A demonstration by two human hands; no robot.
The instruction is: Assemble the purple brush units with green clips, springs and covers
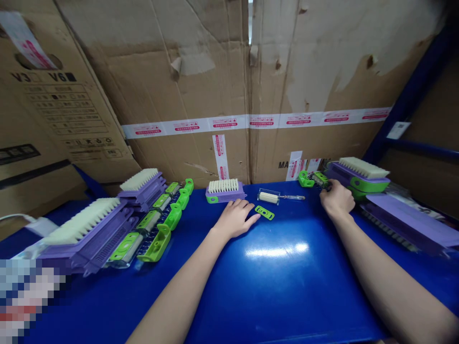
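My left hand (pixel 234 217) lies with its fingers spread on the blue table. Its fingertips are just in front of a purple and green block with cream bristles (pixel 225 192). A flat green slotted plate (pixel 264 212) is beside its thumb side. At the right, my right hand (pixel 337 198) is closed, its fingertips curled at a small dark bit next to green parts (pixel 320 179); what they hold is hidden. A loose green end piece (pixel 306 179) sits to their left. Between my hands lie a small clear-cased cream roller (pixel 268 196) and a thin clear rod (pixel 292 197).
Stacks of purple bristled blocks (pixel 86 229) stand at the left, beside a row of green and clear parts (pixel 148 220). More purple blocks (pixel 412 217) and a bristled green-purple block (pixel 364 174) are at the right. A tall cardboard wall (pixel 201 71) closes the back; a blue frame (pixel 405 91) is at right.
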